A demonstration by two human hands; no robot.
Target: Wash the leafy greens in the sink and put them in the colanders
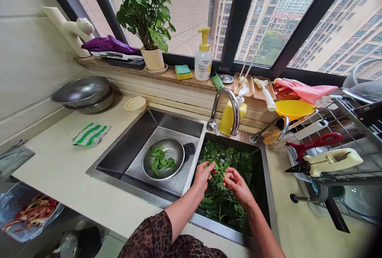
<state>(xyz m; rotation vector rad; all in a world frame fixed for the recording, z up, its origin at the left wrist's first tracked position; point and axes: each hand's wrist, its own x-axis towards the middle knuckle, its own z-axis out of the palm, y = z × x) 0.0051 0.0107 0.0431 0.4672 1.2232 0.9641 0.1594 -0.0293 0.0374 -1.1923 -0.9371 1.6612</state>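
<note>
Head view: the left hand (204, 176) and the right hand (237, 186) hold a green sprig (220, 169) between them, fingers pinched at either side. The sprig sits at the fingertips, above leafy greens (222, 199) in the water-filled right basin (265, 172). In the left basin (119, 158), a metal colander (178, 151) contains green leaves (159, 161); a black scrubber (189, 150) lies just beside it.
</note>
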